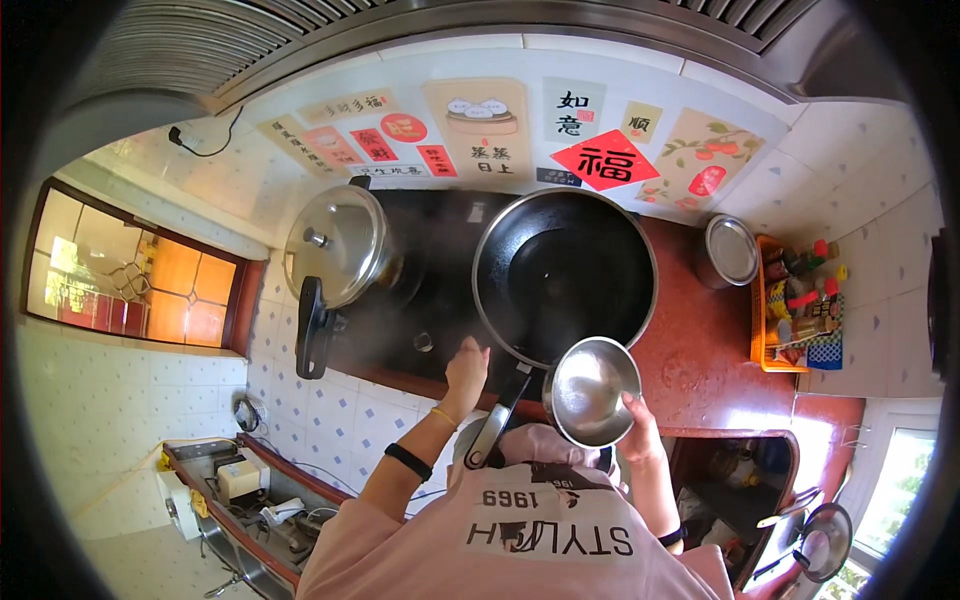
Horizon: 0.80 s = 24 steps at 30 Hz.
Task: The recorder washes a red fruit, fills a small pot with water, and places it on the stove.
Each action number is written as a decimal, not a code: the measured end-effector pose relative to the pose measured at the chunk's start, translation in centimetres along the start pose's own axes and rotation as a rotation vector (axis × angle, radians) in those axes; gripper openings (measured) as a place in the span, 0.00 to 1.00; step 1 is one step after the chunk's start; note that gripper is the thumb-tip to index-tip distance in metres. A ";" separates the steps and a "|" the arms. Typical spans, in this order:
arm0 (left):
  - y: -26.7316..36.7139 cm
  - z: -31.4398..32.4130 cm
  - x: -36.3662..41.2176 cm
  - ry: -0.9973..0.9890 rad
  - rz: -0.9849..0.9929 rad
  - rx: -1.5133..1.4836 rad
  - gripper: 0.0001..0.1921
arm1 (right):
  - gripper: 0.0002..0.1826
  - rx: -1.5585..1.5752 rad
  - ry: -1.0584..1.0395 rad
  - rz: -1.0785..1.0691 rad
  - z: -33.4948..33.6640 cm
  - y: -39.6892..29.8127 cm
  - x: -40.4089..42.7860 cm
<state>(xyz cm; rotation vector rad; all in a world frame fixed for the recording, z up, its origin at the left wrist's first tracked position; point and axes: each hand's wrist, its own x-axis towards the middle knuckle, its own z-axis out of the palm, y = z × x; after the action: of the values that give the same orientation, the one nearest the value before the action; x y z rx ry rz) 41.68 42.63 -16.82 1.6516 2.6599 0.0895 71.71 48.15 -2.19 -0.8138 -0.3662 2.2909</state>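
Observation:
A stainless steel bowl (586, 391) is gripped at its right rim by my right hand (640, 429). It is tilted, its inside facing up, and overlaps the near right edge of a large black wok (568, 274). Apart from a small bright speck near its middle, the wok's dark inside shows no food. The wok's handle (499, 416) points towards my body. My left hand (466, 376) is at the front edge of the black cooktop (442, 225), left of that handle. Its fingers are curled, and whether they hold anything is hidden.
A lidded pressure cooker (341, 244) stands on the left burner, with faint haze beside it. On the red countertop (690, 330) are a lidded metal canister (729, 251) and an orange basket (761, 307) of condiments. A range hood (465, 16) spans the top.

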 end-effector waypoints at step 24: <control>0.5 0.2 0.1 -0.102 -0.085 -0.027 0.18 | 0.34 -0.115 -0.127 0.094 -3.8 -1.4 -1.5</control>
<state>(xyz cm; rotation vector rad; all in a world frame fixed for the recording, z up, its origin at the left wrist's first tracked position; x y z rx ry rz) 42.04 42.96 -17.01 1.4910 2.6362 0.0382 75.72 48.28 -3.77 -0.7581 -0.5319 2.4345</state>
